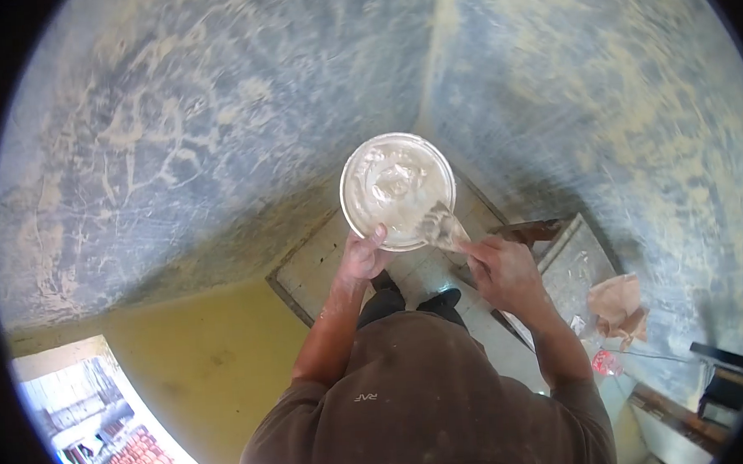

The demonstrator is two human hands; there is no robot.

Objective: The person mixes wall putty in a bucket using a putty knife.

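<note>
My left hand grips the near-left rim of a round white tub, its thumb bent over the edge. Thick, wet white paste fills the tub, with lumps and ridges in its surface. A putty knife is held in my right hand, its paste-smeared blade overlapping the tub's near-right rim. Pale smears mark my left wrist.
Two walls with patchy grey and cream coating meet at a corner ahead. At the right, a tabletop bears a torn brown paper bag. A bright opening lies lower left, and dark furniture lower right.
</note>
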